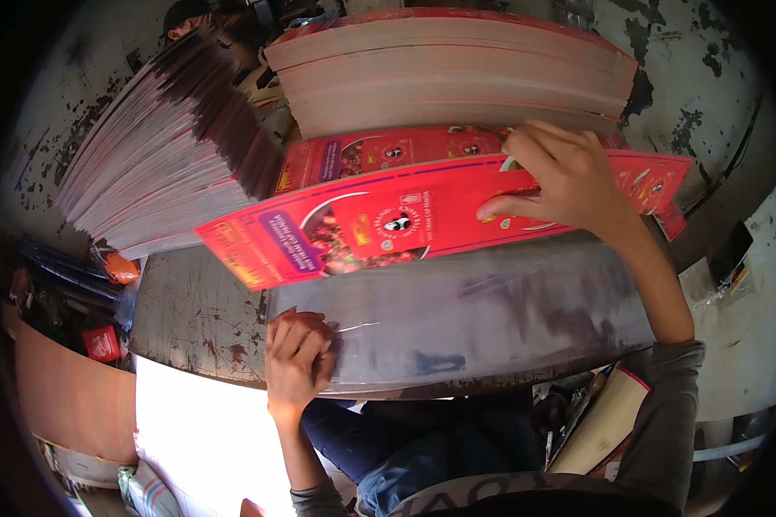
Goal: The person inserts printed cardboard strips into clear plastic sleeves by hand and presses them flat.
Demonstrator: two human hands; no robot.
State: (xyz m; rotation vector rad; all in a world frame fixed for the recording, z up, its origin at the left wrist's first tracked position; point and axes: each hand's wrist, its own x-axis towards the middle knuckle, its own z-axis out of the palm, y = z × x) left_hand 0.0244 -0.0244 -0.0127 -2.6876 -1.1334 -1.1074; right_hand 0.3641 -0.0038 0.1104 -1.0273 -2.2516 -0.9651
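My right hand [560, 177] grips a long red printed cardboard sheet [457, 202] by its upper edge, thumb on the near face and fingers over the back. The sheet is tilted up, its left end lower than its right. Below it, a long clear plastic sleeve [491, 310] lies flat along the table's near edge. My left hand [299, 353] is closed at the sleeve's left end, its fingers curled in; the fingertips are partly hidden. Behind the held sheet, more red printed sheets [427, 148] lie on the table, partly covered by it.
A tall stack of cardboard sheets [457, 77] stands at the back. At left leans a fanned pile of thin clear sleeves [159, 155]. The worn metal table [194, 310] has a curved near edge. A person [185, 19] is partly visible at far left. Floor clutter includes a red box [102, 343].
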